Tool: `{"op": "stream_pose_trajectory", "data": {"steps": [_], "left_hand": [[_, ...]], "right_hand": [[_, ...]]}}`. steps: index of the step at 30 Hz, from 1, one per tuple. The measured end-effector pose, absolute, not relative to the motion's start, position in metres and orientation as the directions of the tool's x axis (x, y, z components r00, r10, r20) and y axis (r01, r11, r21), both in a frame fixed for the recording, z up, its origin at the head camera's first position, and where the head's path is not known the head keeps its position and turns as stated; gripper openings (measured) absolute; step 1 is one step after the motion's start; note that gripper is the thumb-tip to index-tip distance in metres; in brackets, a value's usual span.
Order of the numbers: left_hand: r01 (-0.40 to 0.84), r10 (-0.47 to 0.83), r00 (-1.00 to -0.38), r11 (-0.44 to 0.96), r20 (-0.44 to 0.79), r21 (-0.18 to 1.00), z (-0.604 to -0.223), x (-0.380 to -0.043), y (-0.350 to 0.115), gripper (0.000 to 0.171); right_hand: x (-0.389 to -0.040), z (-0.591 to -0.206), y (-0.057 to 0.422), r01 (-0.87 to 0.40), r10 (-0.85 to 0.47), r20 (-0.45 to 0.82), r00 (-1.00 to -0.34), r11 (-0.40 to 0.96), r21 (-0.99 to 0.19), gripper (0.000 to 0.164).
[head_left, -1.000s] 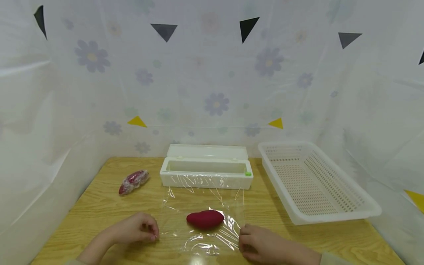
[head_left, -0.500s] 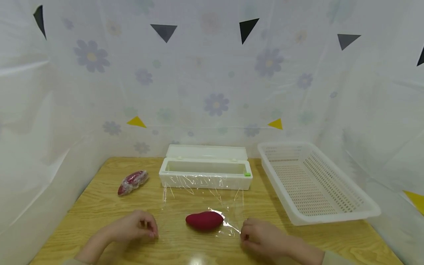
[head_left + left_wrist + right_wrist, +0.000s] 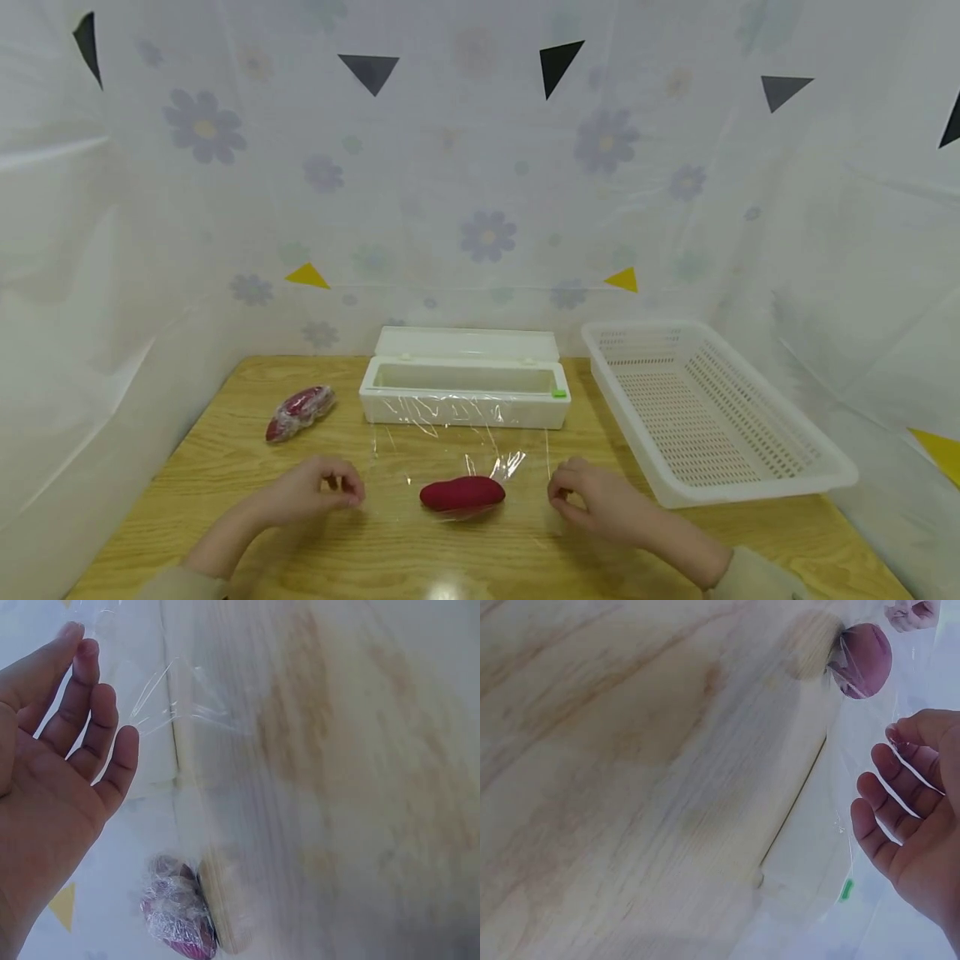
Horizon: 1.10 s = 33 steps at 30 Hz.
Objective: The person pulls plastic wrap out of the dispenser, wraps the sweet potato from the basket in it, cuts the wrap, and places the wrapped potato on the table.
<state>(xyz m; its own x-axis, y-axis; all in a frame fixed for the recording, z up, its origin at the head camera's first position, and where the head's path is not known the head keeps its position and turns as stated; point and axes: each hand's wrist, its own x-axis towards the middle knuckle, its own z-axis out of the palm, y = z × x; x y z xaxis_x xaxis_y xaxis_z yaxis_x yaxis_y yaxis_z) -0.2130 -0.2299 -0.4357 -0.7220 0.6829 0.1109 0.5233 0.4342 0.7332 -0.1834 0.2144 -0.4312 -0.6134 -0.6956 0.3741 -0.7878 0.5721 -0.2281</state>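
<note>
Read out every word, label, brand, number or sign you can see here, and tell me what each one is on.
There's no readable text in any view.
Open white rectangular plastic box: no lettering.
Small green tab on the box: too small to tell.
Clear plastic film and central dark red elongated object: no lettering.
White perforated plastic basket: none.
White flowered backdrop with black, grey and yellow triangles: pattern only.

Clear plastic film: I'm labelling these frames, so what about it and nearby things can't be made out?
Clear plastic film: near edge, head view; too transparent to trace.
White, rectangular, lidded box: lower inside, head view; hidden by its front wall.
Right hand: wrist, right wrist view; cut off by the right edge.
Dark-red, film-wrapped oblong: surface detail, left wrist view; obscured by crinkled wrap.
</note>
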Motion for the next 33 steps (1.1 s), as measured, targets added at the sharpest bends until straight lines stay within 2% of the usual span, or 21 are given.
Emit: {"op": "stream_pose_trajectory", "data": {"steps": [6, 16, 23, 33], "left_hand": [[0.486, 0.637, -0.765, 0.474, 0.095, 0.734, -0.436, -0.222, -0.229, 0.014], [0.450, 0.611, -0.789, 0.492, 0.073, 0.746, -0.429, -0.231, -0.225, 0.019], [0.436, 0.595, -0.801, 0.507, 0.065, 0.744, -0.428, -0.231, -0.225, 0.018], [0.436, 0.570, -0.820, 0.569, 0.048, 0.697, -0.431, -0.233, -0.223, 0.015]], "right_hand": [[-0.190, -0.429, 0.212, -0.743, -0.641, 0.399, -0.656, 0.640, -0.193, 0.016], [-0.198, -0.429, 0.205, -0.630, -0.559, 0.299, -0.774, 0.728, -0.270, 0.009], [-0.203, -0.433, 0.201, -0.601, -0.533, 0.296, -0.792, 0.765, -0.231, 0.012], [-0.208, -0.439, 0.198, -0.627, -0.557, 0.321, -0.766, 0.758, -0.181, 0.017]]}}
